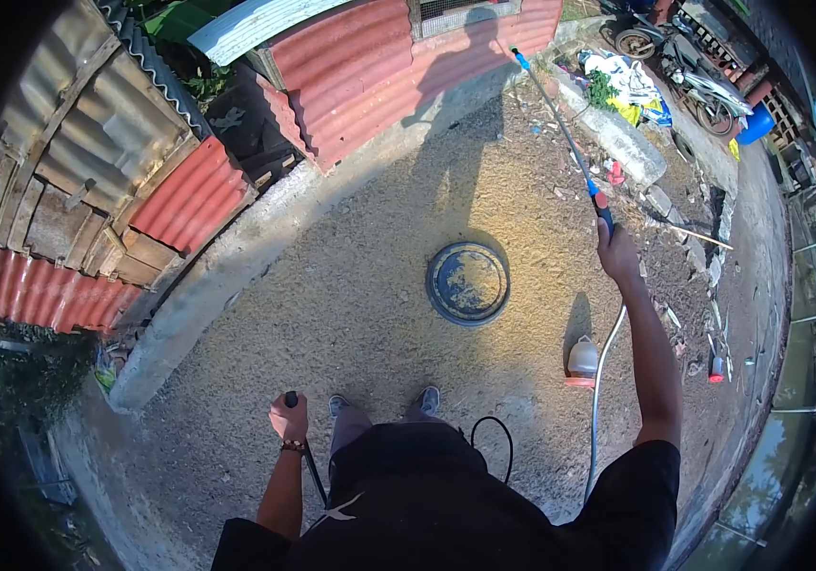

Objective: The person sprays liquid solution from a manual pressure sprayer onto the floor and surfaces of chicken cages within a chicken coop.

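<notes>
My right hand (617,255) is wrapped round the grip of a long spray wand (575,147), raised forward and to the right. The wand's tip (515,51) points toward the red corrugated wall. A pale hose (602,366) hangs below the grip and runs down beside my body. Low on the left, my left hand (289,419) is closed round the end of a black lever (315,474), whose lower end goes out of sight behind my side. On the ground ahead lies a round dark tub (435,297) with yellowish grainy material in it.
A poultry drinker with a red base (579,364) stands to the right. Red corrugated sheets (346,71) and a low concrete ledge (208,276) border the left and front. Rubble, a concrete block (632,152), sacks (627,81) and a motorcycle (703,86) are at the far right.
</notes>
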Action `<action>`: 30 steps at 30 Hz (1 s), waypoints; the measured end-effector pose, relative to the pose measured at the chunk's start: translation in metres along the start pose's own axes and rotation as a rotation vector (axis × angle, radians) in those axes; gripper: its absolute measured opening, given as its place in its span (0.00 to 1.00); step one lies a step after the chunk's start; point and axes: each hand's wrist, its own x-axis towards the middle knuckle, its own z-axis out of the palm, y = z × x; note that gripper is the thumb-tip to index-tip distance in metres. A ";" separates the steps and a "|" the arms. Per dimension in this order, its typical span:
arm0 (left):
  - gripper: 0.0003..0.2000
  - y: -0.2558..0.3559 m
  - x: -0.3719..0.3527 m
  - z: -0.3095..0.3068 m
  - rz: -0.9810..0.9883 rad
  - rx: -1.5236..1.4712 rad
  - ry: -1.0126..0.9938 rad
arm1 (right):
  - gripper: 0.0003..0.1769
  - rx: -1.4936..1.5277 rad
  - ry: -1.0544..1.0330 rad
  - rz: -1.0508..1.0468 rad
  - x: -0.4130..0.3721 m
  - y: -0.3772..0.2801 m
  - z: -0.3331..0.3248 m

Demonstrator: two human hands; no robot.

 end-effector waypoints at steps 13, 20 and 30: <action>0.14 0.076 -0.044 -0.150 0.174 -0.193 0.245 | 0.30 0.050 -0.005 0.037 -0.002 0.023 0.043; 0.14 -0.003 -0.018 -0.027 0.013 -0.033 0.145 | 0.29 -0.136 -0.223 -0.328 -0.046 -0.026 0.039; 0.14 -0.092 -0.060 -0.001 -0.197 0.192 0.075 | 0.31 -0.097 -0.180 -0.208 -0.060 -0.006 0.069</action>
